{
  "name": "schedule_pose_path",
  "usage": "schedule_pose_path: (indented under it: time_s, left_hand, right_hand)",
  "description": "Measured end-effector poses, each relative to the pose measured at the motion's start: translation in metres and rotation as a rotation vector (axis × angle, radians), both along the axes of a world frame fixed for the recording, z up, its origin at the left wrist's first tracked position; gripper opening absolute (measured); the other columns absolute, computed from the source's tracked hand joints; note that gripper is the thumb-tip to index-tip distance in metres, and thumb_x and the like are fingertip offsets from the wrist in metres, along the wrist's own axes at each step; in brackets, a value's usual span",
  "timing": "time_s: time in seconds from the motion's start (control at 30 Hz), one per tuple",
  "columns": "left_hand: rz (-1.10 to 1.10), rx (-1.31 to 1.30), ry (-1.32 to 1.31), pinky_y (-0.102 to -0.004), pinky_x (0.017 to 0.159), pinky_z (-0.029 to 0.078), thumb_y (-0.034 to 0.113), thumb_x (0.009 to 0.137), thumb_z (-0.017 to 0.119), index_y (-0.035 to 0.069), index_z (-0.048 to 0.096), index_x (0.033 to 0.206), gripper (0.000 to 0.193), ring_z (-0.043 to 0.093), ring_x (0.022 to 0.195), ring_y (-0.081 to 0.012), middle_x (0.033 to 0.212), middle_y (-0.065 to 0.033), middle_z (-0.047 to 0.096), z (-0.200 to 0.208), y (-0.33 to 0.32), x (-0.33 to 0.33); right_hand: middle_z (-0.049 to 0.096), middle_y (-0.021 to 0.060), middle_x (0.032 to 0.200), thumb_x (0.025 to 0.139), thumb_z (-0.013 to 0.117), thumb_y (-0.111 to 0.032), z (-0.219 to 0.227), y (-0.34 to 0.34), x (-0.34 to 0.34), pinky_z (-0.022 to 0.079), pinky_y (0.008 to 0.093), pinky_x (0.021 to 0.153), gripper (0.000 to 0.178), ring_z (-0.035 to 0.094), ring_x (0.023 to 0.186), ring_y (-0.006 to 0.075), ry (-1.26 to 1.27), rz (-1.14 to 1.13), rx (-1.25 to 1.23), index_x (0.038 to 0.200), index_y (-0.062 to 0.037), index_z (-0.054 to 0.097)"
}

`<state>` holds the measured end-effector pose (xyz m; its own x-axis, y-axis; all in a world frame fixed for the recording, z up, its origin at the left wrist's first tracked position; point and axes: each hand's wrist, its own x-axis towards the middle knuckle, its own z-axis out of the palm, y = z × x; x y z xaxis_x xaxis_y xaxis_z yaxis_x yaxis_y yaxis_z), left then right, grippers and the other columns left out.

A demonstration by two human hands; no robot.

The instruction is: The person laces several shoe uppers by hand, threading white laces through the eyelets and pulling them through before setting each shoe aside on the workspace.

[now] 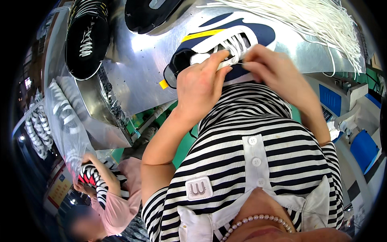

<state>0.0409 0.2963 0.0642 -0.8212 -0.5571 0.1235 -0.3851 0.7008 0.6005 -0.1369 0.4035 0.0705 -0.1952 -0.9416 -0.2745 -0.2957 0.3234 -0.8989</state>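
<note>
A navy sneaker upper [264, 34] with white panels and a yellow stripe lies sideways on the metal table, its heel with a yellow tab to the left. White shoelace [236, 44] crosses its eyelets. My left hand [201, 84] grips the upper by the lower eyelet edge, index finger over the tongue and thumb below. Close beside it on the right, my right hand [278, 74] is closed in a pinch on the thin white lace near the eyelets. The fingertips hide part of the lacing.
White laces [306, 20] lie heaped at the table's far right, some hanging over the edge. Black shoes [88, 48] rest at the far left of the metal table [141, 76]. Below left, a person in pink [121, 189] handles striped pieces beside a clear plastic bag [66, 117].
</note>
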Motion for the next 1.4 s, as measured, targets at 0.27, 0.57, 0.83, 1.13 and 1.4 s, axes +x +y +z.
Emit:
schedule_pose_path:
  time_s: [0.27,0.57,0.83,1.13,1.4]
  left_hand:
    - [-0.171,-0.016,-0.195,-0.0414,0.052,0.048,0.030,0.084,0.071,0.005,0.068,0.087,0.025,0.061,0.054,-0.0335,0.059,-0.0142,0.061,0.014,-0.011,0.003]
    - [-0.037,-0.467,0.097,-0.0364,0.081,0.044,0.017,0.077,0.079,0.004,0.061,0.113,0.043,0.061,0.089,-0.0274,0.093,-0.0094,0.063,0.007,-0.008,0.038]
    - [0.712,1.180,0.737,-0.0397,0.108,0.038,0.007,0.091,0.066,0.000,0.038,0.140,0.057,0.049,0.125,-0.0264,0.137,-0.0162,0.047,-0.032,0.039,0.074]
    - [0.453,0.758,0.886,-0.0323,0.084,0.054,0.008,0.088,0.064,-0.005,0.058,0.118,0.033,0.066,0.096,-0.0210,0.107,-0.0145,0.067,0.092,-0.059,0.077]
    - [0.724,-0.550,-0.155,-0.0464,0.086,0.050,0.034,0.088,0.069,-0.012,0.041,0.131,0.069,0.058,0.102,-0.0464,0.119,-0.0303,0.055,-0.027,-0.307,0.064]
  right_hand:
    - [0.066,0.0078,0.071,0.095,0.060,-0.022,-0.061,-0.030,-0.014,0.048,0.0314,0.058,0.017,0.063,0.060,0.0214,0.519,-0.348,-0.507,0.105,-0.0081,0.063]
    - [0.064,0.0051,0.075,0.097,0.058,-0.019,-0.050,-0.022,-0.011,0.042,0.0253,0.057,0.020,0.055,0.063,0.0115,-0.028,-0.440,-0.435,0.110,-0.0038,0.062]
    - [0.067,0.0063,0.085,0.090,0.069,-0.016,-0.040,-0.019,0.015,0.045,0.0227,0.064,0.025,0.057,0.070,0.0082,0.027,-0.252,-0.271,0.109,-0.0027,0.063]
    - [0.069,0.0094,0.085,0.086,0.070,-0.015,-0.035,-0.065,0.006,0.050,0.0280,0.068,0.018,0.065,0.077,0.0149,0.139,-0.261,-0.307,0.100,-0.0050,0.069]
    - [0.061,0.0039,0.093,0.082,0.072,-0.018,-0.056,-0.097,-0.033,0.051,0.0382,0.063,0.018,0.065,0.074,0.0278,0.783,-0.240,-0.352,0.098,-0.0117,0.066]
